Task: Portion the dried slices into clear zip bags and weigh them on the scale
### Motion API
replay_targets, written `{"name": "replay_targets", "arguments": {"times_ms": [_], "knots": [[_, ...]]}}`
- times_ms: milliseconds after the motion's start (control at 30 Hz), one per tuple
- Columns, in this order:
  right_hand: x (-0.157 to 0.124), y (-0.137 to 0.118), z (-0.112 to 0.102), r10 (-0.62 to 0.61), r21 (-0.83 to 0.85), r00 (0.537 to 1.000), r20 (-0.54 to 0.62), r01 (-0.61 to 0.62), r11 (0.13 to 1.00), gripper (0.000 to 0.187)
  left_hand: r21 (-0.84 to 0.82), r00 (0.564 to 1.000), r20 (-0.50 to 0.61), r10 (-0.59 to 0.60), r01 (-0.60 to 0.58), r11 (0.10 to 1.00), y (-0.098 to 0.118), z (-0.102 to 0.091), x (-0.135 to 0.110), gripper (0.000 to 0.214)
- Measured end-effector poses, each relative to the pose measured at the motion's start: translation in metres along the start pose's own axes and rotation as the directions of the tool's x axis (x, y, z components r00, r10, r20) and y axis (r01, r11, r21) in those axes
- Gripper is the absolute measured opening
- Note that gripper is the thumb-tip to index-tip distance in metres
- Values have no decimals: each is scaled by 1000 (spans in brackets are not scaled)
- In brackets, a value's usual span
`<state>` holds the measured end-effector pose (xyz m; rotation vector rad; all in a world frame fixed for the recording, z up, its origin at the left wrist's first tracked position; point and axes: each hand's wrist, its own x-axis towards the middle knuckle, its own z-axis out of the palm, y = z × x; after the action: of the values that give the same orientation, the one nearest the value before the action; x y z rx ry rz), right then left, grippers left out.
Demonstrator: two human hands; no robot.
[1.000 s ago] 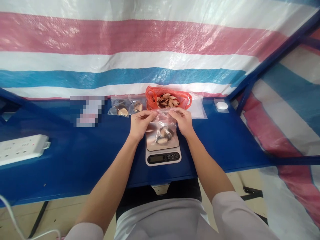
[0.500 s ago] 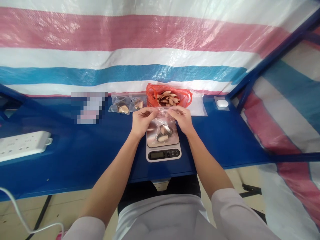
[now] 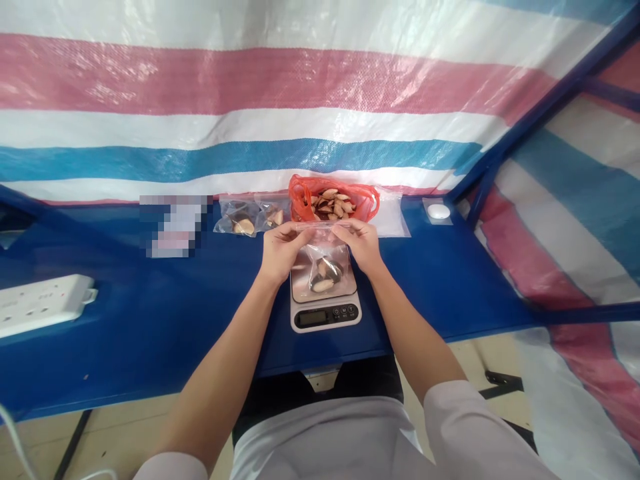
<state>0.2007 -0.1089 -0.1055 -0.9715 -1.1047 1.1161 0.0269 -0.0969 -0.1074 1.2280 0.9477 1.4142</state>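
My left hand (image 3: 283,252) and my right hand (image 3: 361,245) pinch the top edge of a clear zip bag (image 3: 324,257) between fingers and thumbs. The bag hangs over a digital kitchen scale (image 3: 325,316) with a steel platform, and its lower part seems to rest on that platform. Inside lie a few dark-shelled nut pieces (image 3: 323,277). Just beyond my hands, an orange-red plastic bag (image 3: 299,200) stands open, full of pale brown nut pieces (image 3: 330,205).
Two small clear bags of nut pieces (image 3: 243,218) lie left of the red bag, with a pixelated patch (image 3: 175,227) beyond them. A flat clear plastic sheet (image 3: 393,219) and a small white round object (image 3: 439,211) lie right. A white power strip (image 3: 40,300) sits on the blue table (image 3: 150,327), before a striped tarpaulin (image 3: 250,100).
The bag's top edge now stretches straighter and flatter between my hands, which stay on it. The whole view has shifted slightly with my head.
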Motion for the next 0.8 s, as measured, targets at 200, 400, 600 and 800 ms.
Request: {"name": "replay_targets", "arguments": {"times_ms": [200, 400, 600, 800], "knots": [[-2, -2, 0, -16, -51, 998, 63, 19, 998, 28, 15, 1000, 10, 1, -1, 1000, 4, 1, -1, 33], [0, 5, 0, -73, -119, 997, 24, 76, 990, 35, 38, 999, 33, -2, 1, 999, 4, 1, -2, 31], [-1, 8, 1, -130, -185, 991, 14, 130, 974, 32, 59, 998, 44, -34, 32, 998, 4, 1, -2, 36], [0, 11, -2, -75, -146, 996, 58, 82, 986, 35, 32, 998, 55, -35, 33, 999, 7, 0, -2, 36]]}}
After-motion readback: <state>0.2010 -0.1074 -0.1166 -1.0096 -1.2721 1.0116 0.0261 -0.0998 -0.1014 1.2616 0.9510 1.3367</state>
